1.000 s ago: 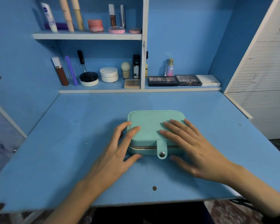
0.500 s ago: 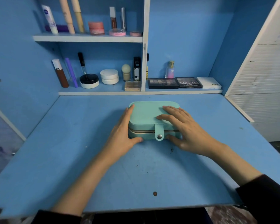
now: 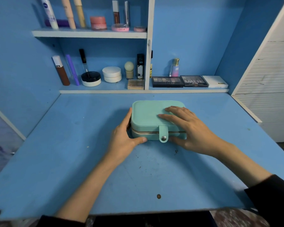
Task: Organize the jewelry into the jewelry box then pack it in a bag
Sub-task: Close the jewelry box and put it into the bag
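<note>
Across the blue table you've slid the snapped-shut mint-green jewelry box away, left hand gripping its corner, right hand flat on its lid, so bagging looks next.

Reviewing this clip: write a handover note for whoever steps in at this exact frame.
Left hand grips the jewelry box at its left front corner, thumb along the front.
Right hand rests flat-fingered on the lid, thumb at the front.
Box sits on the blue desk, lid down, snap strap fastened.
No loose jewelry in view, so sorting looks done.
Remaining: bag the box; no bag in view.
</note>
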### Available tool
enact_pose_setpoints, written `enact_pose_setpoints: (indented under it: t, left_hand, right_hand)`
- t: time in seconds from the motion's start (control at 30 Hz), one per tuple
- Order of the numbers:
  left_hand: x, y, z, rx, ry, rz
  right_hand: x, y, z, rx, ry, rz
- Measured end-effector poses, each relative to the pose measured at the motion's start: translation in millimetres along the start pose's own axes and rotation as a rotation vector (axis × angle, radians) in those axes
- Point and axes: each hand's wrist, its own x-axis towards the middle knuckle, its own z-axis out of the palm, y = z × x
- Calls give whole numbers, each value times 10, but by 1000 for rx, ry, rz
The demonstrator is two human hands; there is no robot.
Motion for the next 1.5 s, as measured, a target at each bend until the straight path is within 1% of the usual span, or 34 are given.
enact_pose_setpoints:
  t: [0.17, 0.3, 0.37, 0.43, 0.53, 0.6, 0.73, 0.83, 0.97, 1.1, 1.33, 1.5]
  left_hand:
    - [-50, 47, -40, 159, 3, 31]
    - [-96, 118, -59, 372, 8, 58]
    - [-94, 107, -51, 395, 1, 68]
    - [-68, 103, -39, 413, -33, 172]
    - [-7, 110, -18, 596, -125, 431]
    - [2, 107, 1, 685, -153, 510]
    - [-26, 110, 6, 707, -146, 508]
    - [-53, 103, 12, 705, -146, 494]
    - [-60, 119, 19, 684, -157, 474]
    - [-61, 122, 18, 676, -155, 471]
    - [-60, 111, 29, 665, -140, 479]
    - [-56, 127, 14, 678, -168, 464]
  right_hand:
    - [-31, -1, 51, 4, 25, 1]
    - [-37, -9, 72, -6, 50, 3]
    - [-38, -6, 71, -15, 52, 0]
    - [-44, -4, 79, -27, 48, -1]
    - [-71, 7, 109, -63, 36, -7]
    - [-88, 1, 91, -75, 5, -10]
    - [-84, -54, -10, 52, -88, 34]
    - [-84, -107, 5, 96, -24, 69]
    - [-78, -81, 138, 7, 90, 49]
    - [-67, -47, 203, -68, 158, 29]
    - [-73, -57, 224, -76, 185, 32]
    - [-72, -67, 198, -107, 179, 24]
